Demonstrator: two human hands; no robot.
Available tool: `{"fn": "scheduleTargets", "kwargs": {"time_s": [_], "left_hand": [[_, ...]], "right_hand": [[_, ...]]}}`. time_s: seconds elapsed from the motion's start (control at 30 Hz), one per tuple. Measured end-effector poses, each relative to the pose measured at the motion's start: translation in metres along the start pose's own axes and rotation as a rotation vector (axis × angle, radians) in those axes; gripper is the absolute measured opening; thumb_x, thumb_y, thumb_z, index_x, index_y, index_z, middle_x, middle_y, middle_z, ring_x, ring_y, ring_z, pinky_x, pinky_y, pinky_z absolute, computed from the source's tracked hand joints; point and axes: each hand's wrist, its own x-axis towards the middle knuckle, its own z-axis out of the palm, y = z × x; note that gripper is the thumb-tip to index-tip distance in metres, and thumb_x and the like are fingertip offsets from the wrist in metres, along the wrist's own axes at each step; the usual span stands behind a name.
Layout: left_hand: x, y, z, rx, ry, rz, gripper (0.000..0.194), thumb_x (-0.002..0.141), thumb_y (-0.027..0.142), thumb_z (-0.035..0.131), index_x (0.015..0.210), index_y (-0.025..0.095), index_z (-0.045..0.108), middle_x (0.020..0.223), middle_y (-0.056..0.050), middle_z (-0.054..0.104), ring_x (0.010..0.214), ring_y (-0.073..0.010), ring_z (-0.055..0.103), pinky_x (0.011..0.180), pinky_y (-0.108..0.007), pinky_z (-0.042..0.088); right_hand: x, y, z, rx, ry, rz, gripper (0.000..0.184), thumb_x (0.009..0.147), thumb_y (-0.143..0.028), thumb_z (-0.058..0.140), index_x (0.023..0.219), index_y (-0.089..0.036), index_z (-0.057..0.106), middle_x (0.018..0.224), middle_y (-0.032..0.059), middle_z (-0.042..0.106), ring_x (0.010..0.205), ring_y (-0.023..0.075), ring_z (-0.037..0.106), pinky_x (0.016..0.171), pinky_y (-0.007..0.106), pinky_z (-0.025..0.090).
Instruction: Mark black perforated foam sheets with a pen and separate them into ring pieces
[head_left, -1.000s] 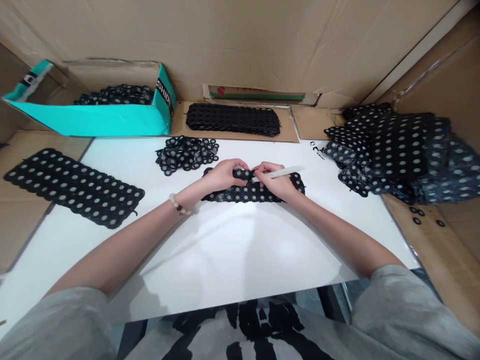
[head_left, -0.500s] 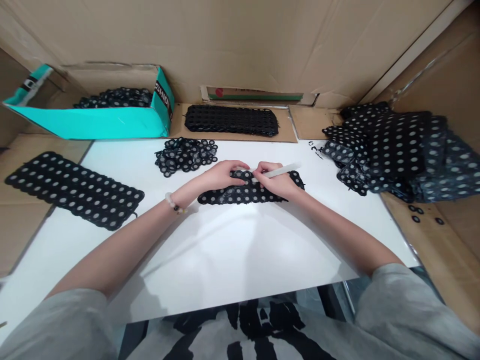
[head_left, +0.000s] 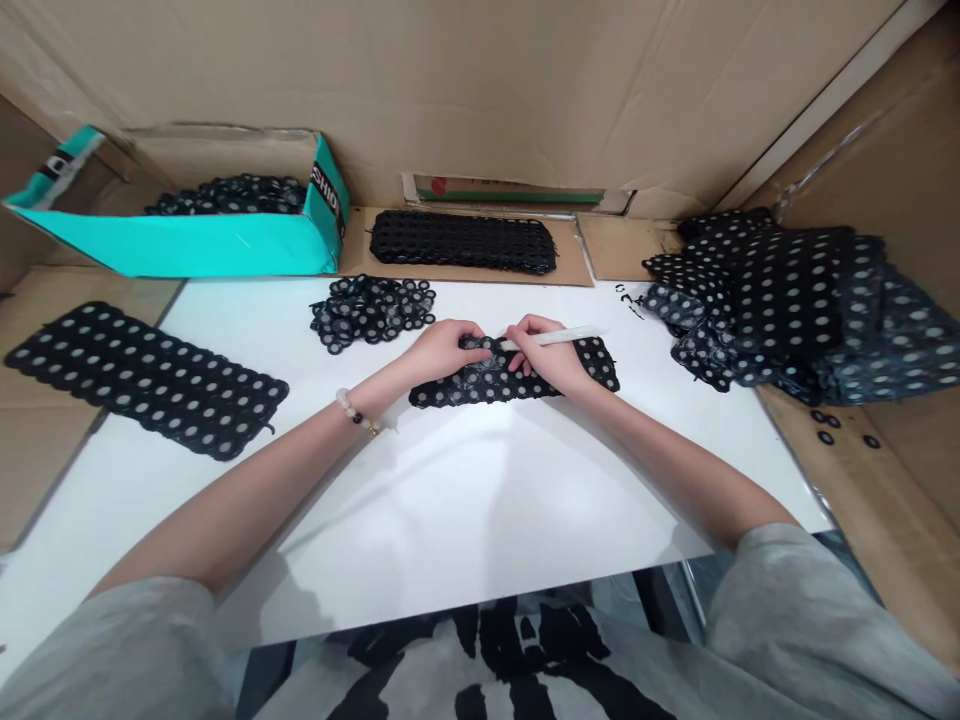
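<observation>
A black strip of joined rings [head_left: 480, 386] lies on the white table in front of me, its round openings showing pale. My left hand [head_left: 444, 350] pinches the strip's far edge, left of its middle, between thumb and fingers. In my right hand [head_left: 553, 358] is a slim white pen-like tool [head_left: 571, 335], its lower end pointing left at that same far edge. The tool's tip is too small to make out. Just beyond my left hand sits a heap of loose black rings [head_left: 373, 312].
A turquoise box [head_left: 225, 245] of black rings stands back left. Another ring strip [head_left: 150, 380] lies at left, and a dark stack of strips [head_left: 461, 240] on cardboard at the back. Ring fabric [head_left: 795, 290] is piled at right near several loose rings [head_left: 826, 437].
The strip has shifted slightly right. The tool lies flatter, and my right hand's lower fingers have loosened. My left fingers have drawn back a little to the left.
</observation>
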Motion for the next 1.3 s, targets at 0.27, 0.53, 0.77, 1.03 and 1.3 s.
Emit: {"fn": "scheduleTargets", "kwargs": {"time_s": [0.27, 0.53, 0.77, 1.03, 1.3], "left_hand": [[0.000, 0.000, 0.002, -0.014, 0.009, 0.001, 0.032, 0.084, 0.044, 0.061, 0.099, 0.019, 0.074, 0.108, -0.006, 0.077, 0.101, -0.0259, 0.068, 0.093, -0.035, 0.047], [0.007, -0.007, -0.006, -0.171, -0.179, -0.061, 0.037, 0.079, 0.051, 0.063, 0.092, 0.018, 0.074, 0.093, -0.005, 0.075, 0.092, -0.0259, 0.066, 0.084, -0.034, 0.048], [0.002, 0.001, -0.018, -0.146, -0.279, 0.008, 0.047, 0.076, 0.059, 0.067, 0.100, 0.018, 0.072, 0.099, -0.004, 0.074, 0.094, -0.0244, 0.064, 0.084, -0.032, 0.046], [0.002, -0.004, -0.008, -0.051, -0.113, -0.002, 0.046, 0.063, 0.046, 0.079, 0.100, 0.020, 0.069, 0.101, -0.003, 0.073, 0.096, -0.0252, 0.066, 0.089, -0.033, 0.047], [0.001, -0.001, -0.004, -0.226, -0.073, -0.076, 0.057, 0.058, 0.031, 0.083, 0.112, 0.020, 0.069, 0.086, 0.001, 0.072, 0.084, -0.0205, 0.066, 0.079, -0.030, 0.049]], "right_hand": [[-0.004, 0.002, 0.000, -0.059, 0.018, -0.051, 0.032, 0.089, -0.051, 0.064, 0.074, -0.024, 0.056, 0.056, -0.0022, 0.065, 0.044, 0.0135, 0.054, 0.047, 0.026, 0.041], [-0.010, -0.004, 0.006, -0.295, 0.016, -0.139, 0.022, 0.093, -0.040, 0.057, 0.078, -0.024, 0.054, 0.061, -0.0033, 0.065, 0.058, 0.0172, 0.065, 0.063, 0.029, 0.048], [-0.007, -0.001, 0.006, -0.300, 0.016, -0.159, 0.021, 0.092, -0.040, 0.057, 0.078, -0.024, 0.054, 0.062, -0.0029, 0.064, 0.055, 0.0156, 0.062, 0.060, 0.028, 0.046], [-0.004, 0.004, 0.001, -0.067, -0.039, -0.097, 0.030, 0.082, -0.043, 0.066, 0.066, -0.021, 0.055, 0.094, 0.0048, 0.075, 0.051, 0.0104, 0.058, 0.050, 0.026, 0.045], [-0.004, 0.002, 0.004, -0.167, -0.052, -0.115, 0.027, 0.085, -0.040, 0.061, 0.067, -0.022, 0.054, 0.093, 0.0037, 0.075, 0.057, 0.0120, 0.058, 0.060, 0.029, 0.049]]}}
